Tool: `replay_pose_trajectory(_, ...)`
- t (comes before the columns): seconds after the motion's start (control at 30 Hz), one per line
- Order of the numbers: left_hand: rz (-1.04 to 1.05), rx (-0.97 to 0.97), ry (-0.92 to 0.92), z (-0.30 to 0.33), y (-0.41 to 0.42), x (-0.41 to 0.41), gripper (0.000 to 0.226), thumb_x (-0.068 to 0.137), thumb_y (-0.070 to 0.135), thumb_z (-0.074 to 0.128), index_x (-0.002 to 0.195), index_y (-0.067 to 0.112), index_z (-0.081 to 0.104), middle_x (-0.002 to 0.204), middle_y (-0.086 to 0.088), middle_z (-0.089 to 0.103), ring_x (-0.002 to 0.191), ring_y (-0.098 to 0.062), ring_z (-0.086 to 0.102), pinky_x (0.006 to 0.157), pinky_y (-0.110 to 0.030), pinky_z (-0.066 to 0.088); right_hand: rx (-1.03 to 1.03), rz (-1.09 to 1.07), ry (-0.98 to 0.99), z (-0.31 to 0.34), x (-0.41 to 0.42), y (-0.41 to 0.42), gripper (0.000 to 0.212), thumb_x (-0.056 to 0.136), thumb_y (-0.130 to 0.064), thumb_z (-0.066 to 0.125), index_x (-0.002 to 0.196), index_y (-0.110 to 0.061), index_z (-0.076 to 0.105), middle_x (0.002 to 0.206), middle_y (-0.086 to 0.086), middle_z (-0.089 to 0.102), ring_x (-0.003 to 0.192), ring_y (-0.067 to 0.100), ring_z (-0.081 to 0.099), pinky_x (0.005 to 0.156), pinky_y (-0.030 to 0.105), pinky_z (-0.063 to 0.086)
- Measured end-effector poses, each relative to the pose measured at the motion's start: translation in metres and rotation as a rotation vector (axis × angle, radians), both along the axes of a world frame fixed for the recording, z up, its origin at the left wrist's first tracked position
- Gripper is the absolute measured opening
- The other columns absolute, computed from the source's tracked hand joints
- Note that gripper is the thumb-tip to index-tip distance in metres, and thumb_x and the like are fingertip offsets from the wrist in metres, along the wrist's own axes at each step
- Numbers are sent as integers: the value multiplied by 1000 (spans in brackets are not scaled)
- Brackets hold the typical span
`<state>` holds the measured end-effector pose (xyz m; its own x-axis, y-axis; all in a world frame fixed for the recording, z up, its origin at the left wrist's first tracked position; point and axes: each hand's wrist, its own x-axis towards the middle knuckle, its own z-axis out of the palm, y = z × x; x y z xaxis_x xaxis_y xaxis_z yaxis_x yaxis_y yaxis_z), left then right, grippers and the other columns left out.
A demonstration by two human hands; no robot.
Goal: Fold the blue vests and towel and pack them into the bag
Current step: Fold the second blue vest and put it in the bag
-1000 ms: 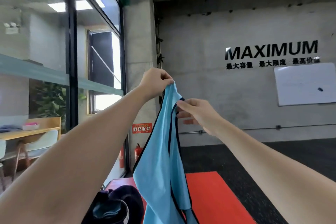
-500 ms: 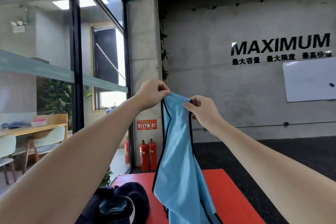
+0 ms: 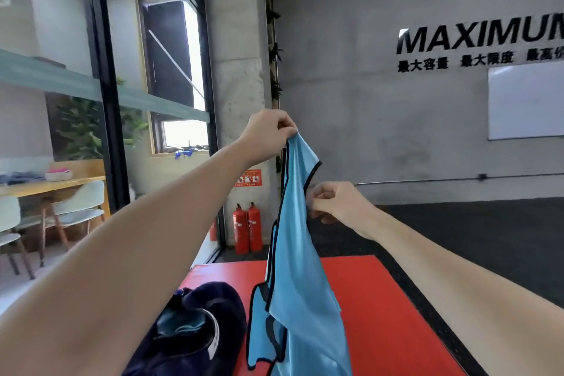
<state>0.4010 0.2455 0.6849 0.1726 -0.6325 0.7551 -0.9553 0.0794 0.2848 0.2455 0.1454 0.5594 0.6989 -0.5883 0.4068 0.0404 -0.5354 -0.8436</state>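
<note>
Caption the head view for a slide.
Left hand holds a blue vest up by its top while right hand pinches its edge, above a red mat.

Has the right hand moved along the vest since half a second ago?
Yes. The right hand slid down the vest edge, now well below the left hand.

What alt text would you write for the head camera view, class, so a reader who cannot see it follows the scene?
A person holds up a light blue vest: the left hand pinches its top and the right hand pinches its black-trimmed edge lower down. Below lie a dark navy bag and a red mat, with two fire extinguishers by a concrete pillar.
</note>
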Motion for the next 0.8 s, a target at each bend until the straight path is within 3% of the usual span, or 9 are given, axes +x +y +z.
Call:
replay_pose_trajectory(0.13, 6, 56, -9, -12, -48, 22, 11, 98, 21, 62, 97, 19, 73, 89, 10, 68, 85, -6, 63, 76, -19, 48, 80, 69, 16, -28, 18, -31, 17, 94, -24, 70, 100, -8, 72, 90, 2, 74, 81, 13, 69, 82, 35, 56)
replay_pose_trajectory(0.27, 18, 76, 7, -36, -97, 51, 13, 98, 21, 61, 99, 18, 74, 91, 11, 67, 89, -6, 61, 80, -21, 48, 105, 156, 195, -59, 33, -68, 15, 87, -26, 79, 91, -12, 74, 86, -2, 75, 80, 11, 68, 75, 26, 54)
replay_pose_trajectory(0.37, 36, 104, 54, -62, -130, 82, 13, 98, 20, 60, 94, 19, 72, 89, 10, 66, 85, -5, 61, 72, -17, 44, 131, 116, 285, -84, 44, -106, 30, 84, -32, 81, 96, -6, 72, 94, 8, 75, 83, 21, 67, 79, 36, 55)
replay_pose_trajectory(0.5, 137, 56, 141, -96, -164, 133, 13, 99, 17, 57, 90, 18, 65, 82, 9, 60, 75, -4, 55, 63, -18, 41, 203, -20, 93, -99, 51, -162, 22, 81, -26, 84, 78, -11, 69, 78, 7, 65, 76, 21, 56, 71, 31, 47)
replay_pose_trajectory(0.63, 226, 66, 195, -130, -191, 179, 11, 100, 12, 54, 95, 13, 64, 85, 3, 59, 81, -15, 56, 73, -27, 43, 263, -86, -65, -115, 65, -210, 14, 80, -14, 84, 90, -12, 75, 92, 13, 73, 85, 24, 63, 81, 38, 51)
replay_pose_trajectory(0.73, 241, 201, 219, -168, -213, 203, 17, 98, 10, 54, 106, 11, 69, 101, -4, 66, 92, -24, 63, 69, -23, 47, 200, -164, 2, -146, 83, -228, 23, 86, -3, 76, 105, -15, 70, 105, 8, 74, 97, 17, 68, 81, 22, 55)
replay_pose_trajectory(0.8, 227, 333, 185, -200, -223, 207, 28, 96, 9, 54, 121, 12, 67, 120, -7, 66, 108, -25, 61, 83, -25, 47, 176, -197, 86, -173, 93, -234, 30, 87, -7, 75, 114, -18, 67, 112, 5, 71, 103, 16, 68, 87, 27, 54)
